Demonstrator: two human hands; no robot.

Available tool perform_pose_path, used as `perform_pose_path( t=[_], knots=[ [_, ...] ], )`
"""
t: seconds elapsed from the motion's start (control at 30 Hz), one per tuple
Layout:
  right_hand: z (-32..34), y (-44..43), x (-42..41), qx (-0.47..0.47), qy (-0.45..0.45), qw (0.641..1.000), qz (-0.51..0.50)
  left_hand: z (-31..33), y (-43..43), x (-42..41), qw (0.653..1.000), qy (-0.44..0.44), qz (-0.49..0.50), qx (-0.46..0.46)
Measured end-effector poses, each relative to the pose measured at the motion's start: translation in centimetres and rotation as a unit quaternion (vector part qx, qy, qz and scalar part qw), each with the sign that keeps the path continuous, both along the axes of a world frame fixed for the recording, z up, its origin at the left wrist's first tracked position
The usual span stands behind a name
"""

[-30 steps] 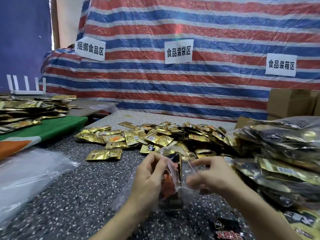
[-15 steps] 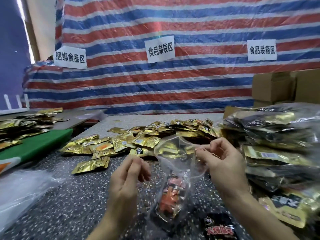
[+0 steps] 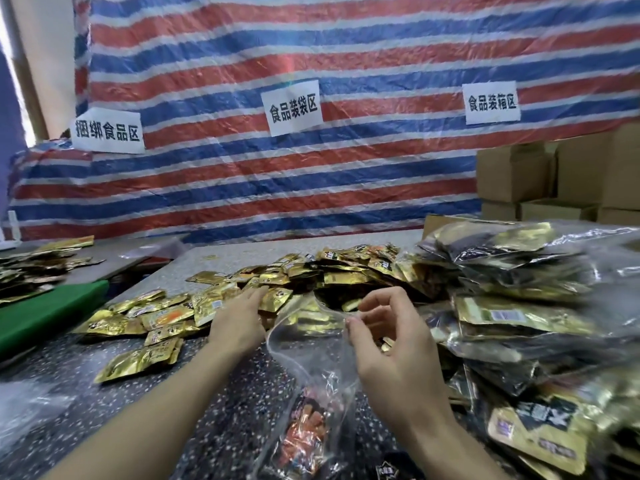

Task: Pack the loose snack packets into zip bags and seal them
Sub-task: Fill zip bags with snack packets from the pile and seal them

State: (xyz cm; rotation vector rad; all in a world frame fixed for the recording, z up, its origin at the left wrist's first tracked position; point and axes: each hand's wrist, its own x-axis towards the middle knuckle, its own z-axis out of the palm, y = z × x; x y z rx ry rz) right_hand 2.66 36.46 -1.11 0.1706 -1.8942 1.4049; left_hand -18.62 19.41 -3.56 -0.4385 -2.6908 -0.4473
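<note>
Zip bag pinched, apparently, by right hand.

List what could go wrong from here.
Only the right hand pinches the zip bag at its rim; the mouth may sag or slip during loading.
The left hand rests on overlapping gold packets; a grab might drag neighbours along.
The stack of filled bags beside the right hand could slide.

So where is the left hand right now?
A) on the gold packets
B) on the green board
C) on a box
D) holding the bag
A: the left hand reaches out with fingers on the gold packets, while only the right hand pinches the bag at its open rim.
</note>
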Motion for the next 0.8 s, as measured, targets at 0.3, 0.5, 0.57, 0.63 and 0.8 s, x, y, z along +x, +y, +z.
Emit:
perform_pose_path(
  t=[0.3, 0.5, 0.57, 0.63, 0.8],
  knots=[
    [0.0, 0.0, -0.1, 0.003, -0.004, 1.000, 0.003, -0.5, 1.0, -0.1, 0.994, 0.059, 0.028, -0.087],
    [0.0, -0.2, -0.1, 0.003, -0.016, 1.000, 0.010, -1.2, -0.7, 3.1, 0.991, 0.131, 0.001, 0.038],
    [0.1, -0.2, 0.0, 0.000, -0.016, 1.000, 0.015, -1.0, -0.7, 4.4, 0.977, 0.131, 0.000, 0.167],
    [0.2, -0.2, 0.0, 0.002, -0.019, 1.000, 0.015, -0.1, -0.7, 5.9, 0.940, 0.119, 0.002, 0.320],
    [0.1, 0.0, -0.1, 0.013, -0.032, 0.999, 0.009, 4.6, -0.9, 11.6, 0.809, 0.140, -0.108, 0.560]
  ],
)
